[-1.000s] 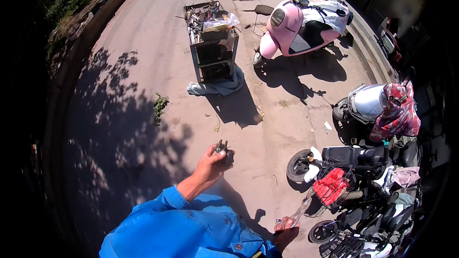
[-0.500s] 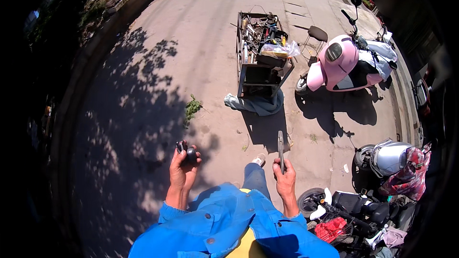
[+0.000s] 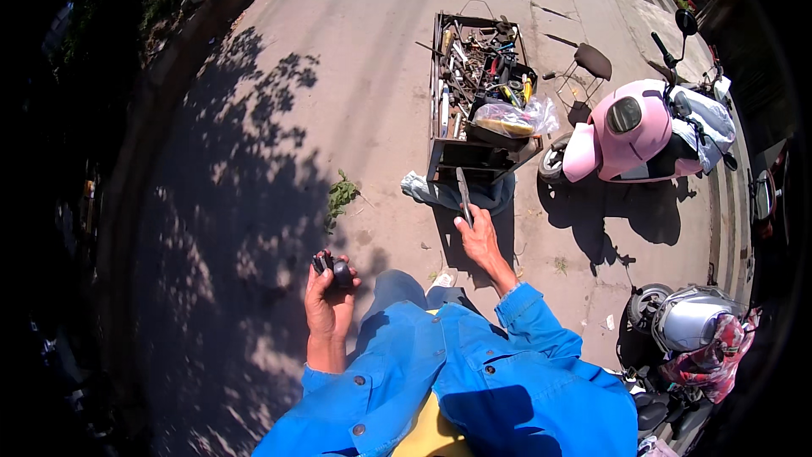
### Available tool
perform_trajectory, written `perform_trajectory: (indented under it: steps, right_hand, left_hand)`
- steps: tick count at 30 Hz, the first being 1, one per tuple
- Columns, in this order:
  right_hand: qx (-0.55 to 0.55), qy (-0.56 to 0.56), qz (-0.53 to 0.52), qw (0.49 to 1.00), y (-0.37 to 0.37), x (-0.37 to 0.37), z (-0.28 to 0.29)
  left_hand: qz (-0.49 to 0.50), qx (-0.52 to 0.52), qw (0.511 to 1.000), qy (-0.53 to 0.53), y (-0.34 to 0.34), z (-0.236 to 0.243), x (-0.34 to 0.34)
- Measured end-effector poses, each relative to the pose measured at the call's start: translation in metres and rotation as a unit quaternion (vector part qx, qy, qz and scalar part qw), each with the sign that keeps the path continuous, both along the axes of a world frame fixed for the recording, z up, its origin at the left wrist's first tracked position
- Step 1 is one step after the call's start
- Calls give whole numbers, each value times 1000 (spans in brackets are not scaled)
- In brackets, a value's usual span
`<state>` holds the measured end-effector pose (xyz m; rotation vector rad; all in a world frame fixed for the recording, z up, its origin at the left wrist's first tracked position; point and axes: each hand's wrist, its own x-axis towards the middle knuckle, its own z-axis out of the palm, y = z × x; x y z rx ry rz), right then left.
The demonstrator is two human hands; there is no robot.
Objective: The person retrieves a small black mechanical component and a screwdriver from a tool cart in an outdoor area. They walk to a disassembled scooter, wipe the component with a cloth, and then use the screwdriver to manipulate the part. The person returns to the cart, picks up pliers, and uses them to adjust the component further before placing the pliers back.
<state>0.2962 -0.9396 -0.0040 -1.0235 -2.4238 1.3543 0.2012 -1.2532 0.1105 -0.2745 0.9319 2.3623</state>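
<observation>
My left hand [image 3: 328, 309], low and left of centre, is closed around a small dark part [image 3: 340, 274] with a rounded black piece. My right hand [image 3: 482, 244] grips a long, narrow metal tool [image 3: 463, 190], pointing forward toward a metal cart [image 3: 436, 154]. Hand tools [image 3: 474, 68] and small parts crowd the cart's top, along with a clear plastic bag [image 3: 516, 116] near its front. A grey-blue cloth [image 3: 418, 189] lies at the cart's foot.
A pink scooter [image 3: 623, 140] stands right of the cart beside a small chair [image 3: 592, 61]. A silver scooter [image 3: 687, 322] with a red patterned cover and other bikes [image 3: 655, 410] line the lower right. A raised edge [image 3: 152, 76] runs along the left; steps [image 3: 732, 228] border the right.
I have moved nearer the cart. My right hand has lifted the tool forward and left, toward the cart; my left hand still holds the dark part low on the left.
</observation>
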Motion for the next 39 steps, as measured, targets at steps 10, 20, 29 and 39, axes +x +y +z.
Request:
perform_trajectory:
  steps: [10, 20, 29, 39]
  right_hand:
    - [15, -93, -30, 995, 92, -166, -111]
    - [44, -60, -162, 984, 116, -240, -146]
    - [61, -165, -188, 966, 115, -266, -149]
    - [-381, 277, -220, 854, 94, -241, 43]
  left_hand:
    - [63, -35, 996, -54, 36, -20, -106]
    - [-166, -108, 980, 19, 171, 1, -314]
    - [-318, -132, 936, 72, 275, 12, -396]
    - [-419, -58, 873, 242, 289, 35, -423]
